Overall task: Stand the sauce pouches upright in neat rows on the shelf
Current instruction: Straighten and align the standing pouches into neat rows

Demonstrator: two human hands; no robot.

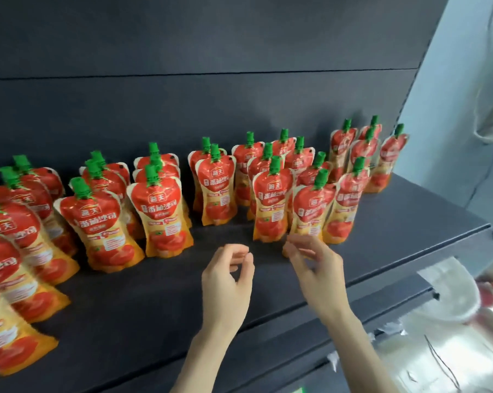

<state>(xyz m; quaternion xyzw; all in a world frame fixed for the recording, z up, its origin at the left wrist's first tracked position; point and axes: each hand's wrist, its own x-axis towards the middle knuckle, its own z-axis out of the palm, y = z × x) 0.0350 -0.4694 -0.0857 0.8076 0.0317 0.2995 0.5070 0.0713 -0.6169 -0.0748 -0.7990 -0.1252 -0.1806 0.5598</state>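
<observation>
The sauce pouches point(160, 211) were seen standing upright on the dark shelf point(395, 231), set in short rows running from near to far, with the left rows reaching closer to the near edge than the right ones. Both hands were held low over the bare near strip of the shelf. The left hand point(228, 276) was empty, its fingers loosely curled and nothing pinched between thumb and fingertips. The right hand point(316, 265) was blurred. Its fingers were loosely bent and nothing could be made out in its grip. Its fingertips lay just in front of the base of the nearest pouch point(310, 211) of one right-hand row, though contact could not be confirmed. The step in hand was judged to be placing or straightening at the near end of the middle rows, most of the stock being already set up. A row fronted by a shorter-set pouch point(219, 191) stopped farther back, with bare shelf before it. The next move was judged to call for another pouch to be fetched, perhaps from the clear plastic packaging point(452, 293) at the lower right, and stood on its base there, in line with its neighbours.
</observation>
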